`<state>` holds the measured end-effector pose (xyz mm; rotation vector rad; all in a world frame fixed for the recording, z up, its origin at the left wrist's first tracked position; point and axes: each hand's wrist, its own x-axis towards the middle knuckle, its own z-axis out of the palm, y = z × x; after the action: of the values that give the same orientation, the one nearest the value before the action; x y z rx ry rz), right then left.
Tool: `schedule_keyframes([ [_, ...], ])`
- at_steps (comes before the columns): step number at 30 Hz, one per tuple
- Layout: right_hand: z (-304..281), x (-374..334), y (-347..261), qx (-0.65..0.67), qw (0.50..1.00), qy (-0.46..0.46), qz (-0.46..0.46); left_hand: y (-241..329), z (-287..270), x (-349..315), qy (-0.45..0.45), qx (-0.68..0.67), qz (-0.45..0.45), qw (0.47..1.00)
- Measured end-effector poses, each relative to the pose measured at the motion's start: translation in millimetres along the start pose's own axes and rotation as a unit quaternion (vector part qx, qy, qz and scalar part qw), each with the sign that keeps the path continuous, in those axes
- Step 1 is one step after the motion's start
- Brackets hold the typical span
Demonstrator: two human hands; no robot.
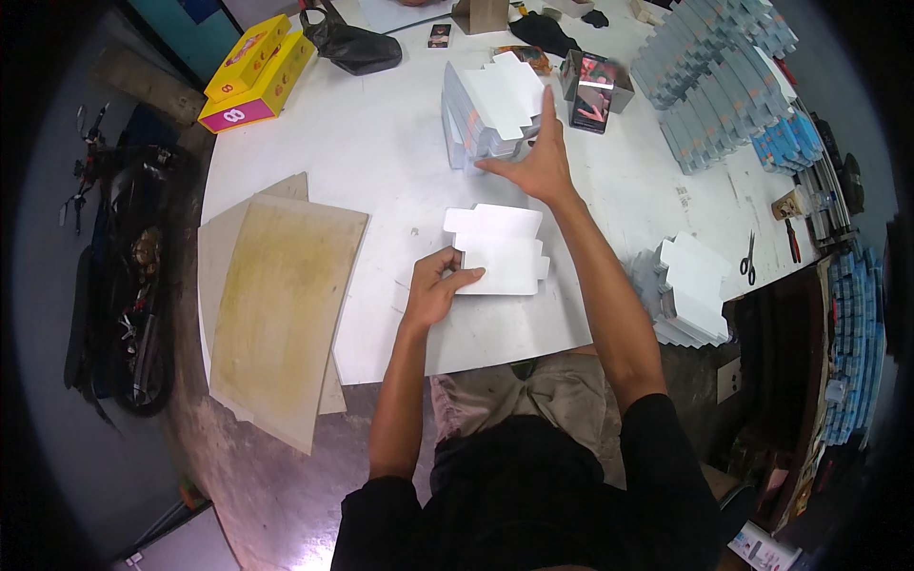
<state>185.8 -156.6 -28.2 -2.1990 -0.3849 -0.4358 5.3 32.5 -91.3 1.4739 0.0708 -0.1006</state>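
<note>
Flat carton [509,265] in left hand [442,285], stack [479,114] beyond.

Left hand pinches carton's near left part, thumb on top; carton extends rightward from it, nearer the body than right hand [539,162]. Right hand open, thumb and fingers spread at stack's near right corner, on the surface [400,171].

White tabletop [400,181] brightly lit; the white carton [505,268] near centre barely stands off it. Shadows soft, faint. Can't tell the lamp's place from where I stand. Pale violet glare on the floor [319,552], 7 o'clock. Motorcycle [124,276], 9 o'clock, in gloom; deep shade toward 4. Wide view bows the table edges; rim black, detail softening outward.
</note>
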Motion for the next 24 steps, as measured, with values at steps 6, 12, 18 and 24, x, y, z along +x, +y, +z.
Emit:
schedule_keyframes([
  [6, -15, 3, -17, 0.458, 0.8, -0.049, 0.384, -8, -8, -2, 0.016, 0.033, 0.005, 0.999],
  [12, -1, 25, -11, 0.453, 0.794, -0.058, 0.401, 10, 1, -2, 0.011, 0.031, -0.012, 0.999],
  [18, 0, 20, -13, 0.45, 0.778, 0.019, 0.437, 37, -17, 0, -0.011, 0.117, -0.109, 0.987],
  [24, -17, 0, -4, 0.536, 0.774, -0.01, 0.335, 45, -37, -29, 0.029, 0.083, -0.193, 0.977],
])
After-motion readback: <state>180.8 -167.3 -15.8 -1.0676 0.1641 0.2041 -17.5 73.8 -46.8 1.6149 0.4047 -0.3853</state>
